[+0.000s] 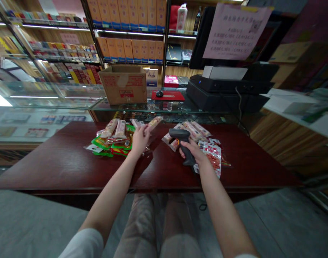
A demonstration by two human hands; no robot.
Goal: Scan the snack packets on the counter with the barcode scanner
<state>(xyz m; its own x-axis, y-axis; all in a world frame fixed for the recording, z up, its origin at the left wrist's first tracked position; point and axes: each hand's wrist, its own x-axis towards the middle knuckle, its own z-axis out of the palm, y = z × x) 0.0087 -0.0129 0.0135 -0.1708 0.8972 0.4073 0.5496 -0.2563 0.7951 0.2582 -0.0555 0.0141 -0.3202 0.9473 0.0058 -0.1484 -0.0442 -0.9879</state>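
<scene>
My right hand (pixel 193 150) is wrapped round the grip of a black barcode scanner (pixel 187 143), whose head points left. In my left hand (pixel 141 139) is a clear-wrapped snack bar (pixel 154 123), pinched by the fingers and tilted up to the right. Left of that hand lies a pile of green and orange snack bags (pixel 101 142) with more wrapped bars (pixel 120 128) on top. Beyond the scanner rest several wrapped bars (pixel 197 130). A white and red snack pouch (pixel 212 157) lies partly under my right wrist.
A dark red wooden table (pixel 72 157) carries everything. Behind it, a glass counter holds an open cardboard box (pixel 123 86), a mouse (pixel 159 94) on a red box, and a monitor (pixel 203 39) above black till equipment (pixel 223 95). A person (pixel 12 70) stands at far left.
</scene>
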